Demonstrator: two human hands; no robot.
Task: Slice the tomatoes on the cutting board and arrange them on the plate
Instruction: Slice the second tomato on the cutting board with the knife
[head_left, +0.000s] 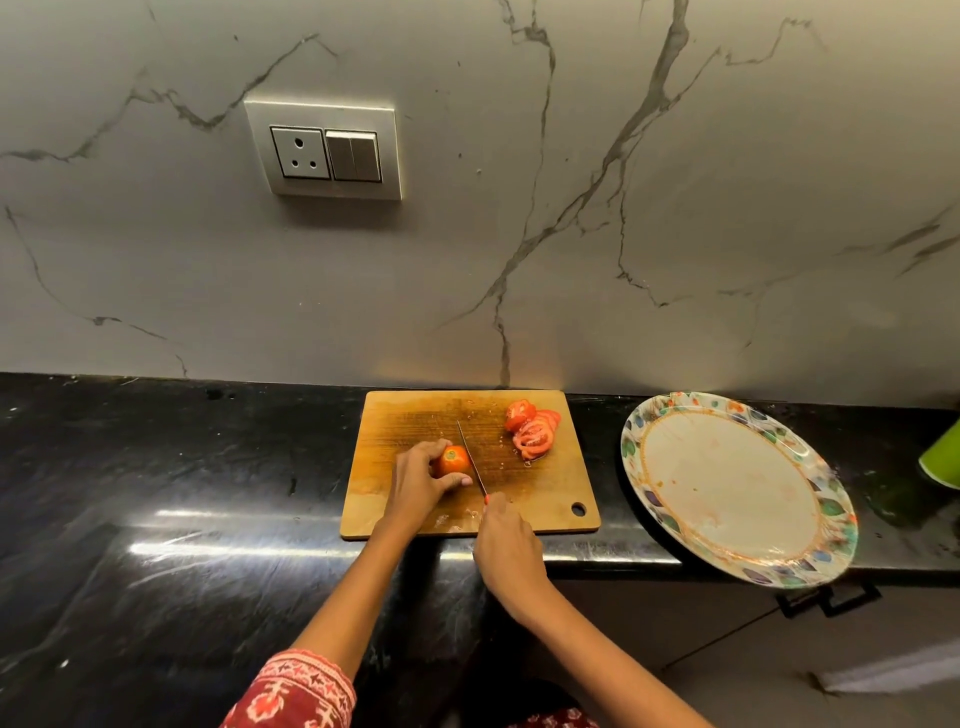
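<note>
The left hand (421, 480) is curling round a whole tomato (453, 460), pinning it to the board (415, 415) with thumb on the near side and fingers over the far side. The tomato is sitting left of the board's centre, its stem scar facing up towards the camera. The right hand (506, 540) is gripping the handle of a knife (471, 457), only a red tip of which is showing past the fingers. The blade is running long and thin from the handle at the near side, angling away and slightly left towards the wall, its edge lying against the tomato's right flank.

A pile of slices (532, 431) is lying on the board's far right part, fanned and overlapping, well apart from the knife. The board is lying with its long axis across the worktop (182, 493), its far edge just beside the wall and its near edge close to the worktop's front lip; a hanging hole is sitting in its near right corner.

The plate (644, 431) is resting to the right of the board, apart from it, with its near rim overhanging the worktop's front edge. A green thing (943, 460) is showing at the right border.
</note>
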